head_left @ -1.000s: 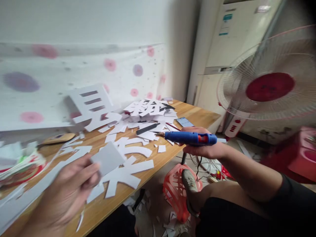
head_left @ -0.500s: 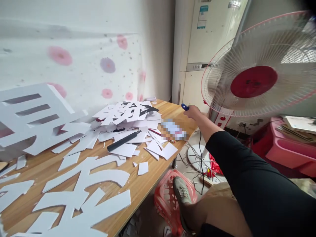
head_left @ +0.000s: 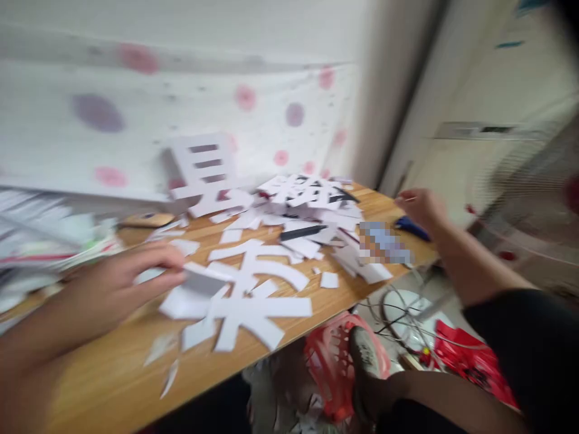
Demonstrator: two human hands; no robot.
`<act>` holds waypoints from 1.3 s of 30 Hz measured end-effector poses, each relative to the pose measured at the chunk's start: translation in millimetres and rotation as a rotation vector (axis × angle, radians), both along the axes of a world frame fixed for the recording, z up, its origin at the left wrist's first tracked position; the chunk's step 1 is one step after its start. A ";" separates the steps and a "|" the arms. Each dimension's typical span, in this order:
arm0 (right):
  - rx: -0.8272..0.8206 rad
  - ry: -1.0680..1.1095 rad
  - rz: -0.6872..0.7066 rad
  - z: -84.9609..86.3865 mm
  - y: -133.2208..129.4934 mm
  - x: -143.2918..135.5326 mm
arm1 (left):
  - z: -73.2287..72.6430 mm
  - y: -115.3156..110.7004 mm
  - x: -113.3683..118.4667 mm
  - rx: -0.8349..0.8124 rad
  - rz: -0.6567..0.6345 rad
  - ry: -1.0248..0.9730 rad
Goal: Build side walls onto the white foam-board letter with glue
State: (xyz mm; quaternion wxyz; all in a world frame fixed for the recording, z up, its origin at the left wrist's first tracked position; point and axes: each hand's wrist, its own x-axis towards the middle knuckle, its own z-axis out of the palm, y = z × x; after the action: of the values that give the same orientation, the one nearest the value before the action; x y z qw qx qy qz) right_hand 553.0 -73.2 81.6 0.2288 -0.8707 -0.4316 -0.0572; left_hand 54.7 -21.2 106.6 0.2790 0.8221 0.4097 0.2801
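My left hand (head_left: 131, 280) pinches a small white board scrap (head_left: 203, 282) between thumb and fingers, over the wooden table. Just right of it lies a large white cut-out character (head_left: 253, 301) with curved strokes. At the table's far right end, my right hand (head_left: 420, 208) hovers with loosely curled fingers and nothing visible in them. Below it, a blue-handled tool (head_left: 411, 228) rests on the table; blur hides its exact kind. A pixelated flat object (head_left: 384, 241) is beside the tool.
A heap of white cut pieces (head_left: 307, 199) and a dark bar (head_left: 303, 232) cover the table's middle. Another white cut-out (head_left: 208, 166) leans against the spotted wall cloth. Below stand a pink plastic basket (head_left: 335, 349) and a fan base (head_left: 402, 313) with cables.
The view has swung left. My right hand has let go of the blue tool, which now lies on the table. My left hand has come into view holding a white scrap.
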 end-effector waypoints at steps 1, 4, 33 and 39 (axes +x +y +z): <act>0.024 0.004 0.120 11.2 1.0 -29.9 | 5.5 -7.7 -6.2 0.114 -0.017 0.040; 0.051 0.036 0.566 32.9 -2.1 -131.7 | 13.1 -12.6 -5.9 0.143 -0.173 0.104; 0.198 0.163 1.204 -68.9 29.9 -372.9 | -121.6 57.4 -84.5 -0.452 0.013 -0.126; 0.195 0.147 1.196 -73.6 30.2 -373.6 | -118.4 54.4 -81.4 -0.543 0.004 -0.116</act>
State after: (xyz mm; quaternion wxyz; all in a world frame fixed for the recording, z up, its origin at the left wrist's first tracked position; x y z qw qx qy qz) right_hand 179.5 -43.0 8.0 0.3291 -0.4541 -0.8216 0.1021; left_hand -26.7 33.3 -11.8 0.5115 0.6991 0.4548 0.2071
